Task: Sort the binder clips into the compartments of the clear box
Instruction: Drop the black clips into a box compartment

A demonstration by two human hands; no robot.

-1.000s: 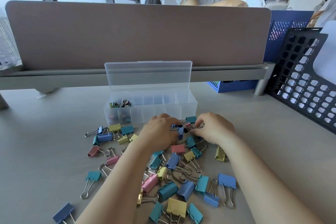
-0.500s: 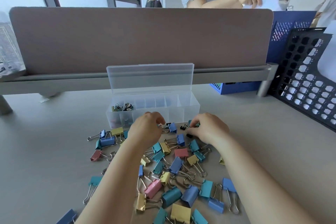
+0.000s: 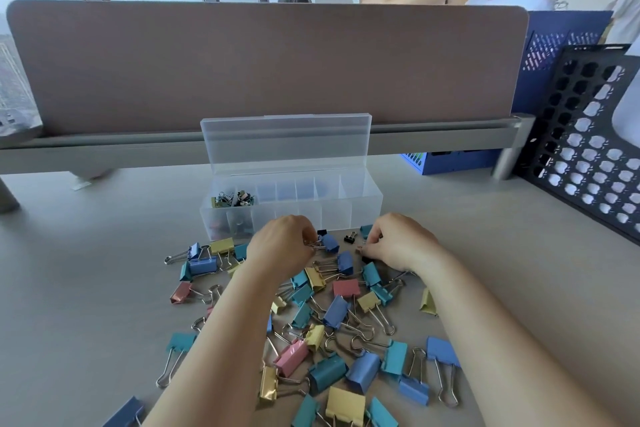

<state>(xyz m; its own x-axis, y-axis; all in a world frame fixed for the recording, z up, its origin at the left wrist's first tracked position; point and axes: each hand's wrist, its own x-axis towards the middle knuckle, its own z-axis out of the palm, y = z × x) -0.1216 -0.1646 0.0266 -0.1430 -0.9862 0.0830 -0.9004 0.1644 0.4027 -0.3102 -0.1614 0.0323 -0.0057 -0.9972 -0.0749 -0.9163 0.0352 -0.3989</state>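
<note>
One clear box [image 3: 349, 210] stands near the counter's [image 3: 86, 288] far edge, long axis left to right, lid raised, seven compartments by my count, the two leftmost holding small clips. Some forty coloured binder clips [image 3: 332, 315] lie strewn in front, pointing every way. The left hand [image 3: 282, 246] pinches a blue clip's [image 3: 329, 242] wire handle; the right hand [image 3: 398, 241] is curled on the counter, contents hidden.

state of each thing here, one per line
clear box: open, lid upright behind
left compartments: hold small clips
other compartments: look empty
clip pile: loose on the desk, unsorted
left hand: pinching a blue clip's wire handle
right hand: fingers curled on something small, unclear what
small black clip: on the desk between hands
</note>
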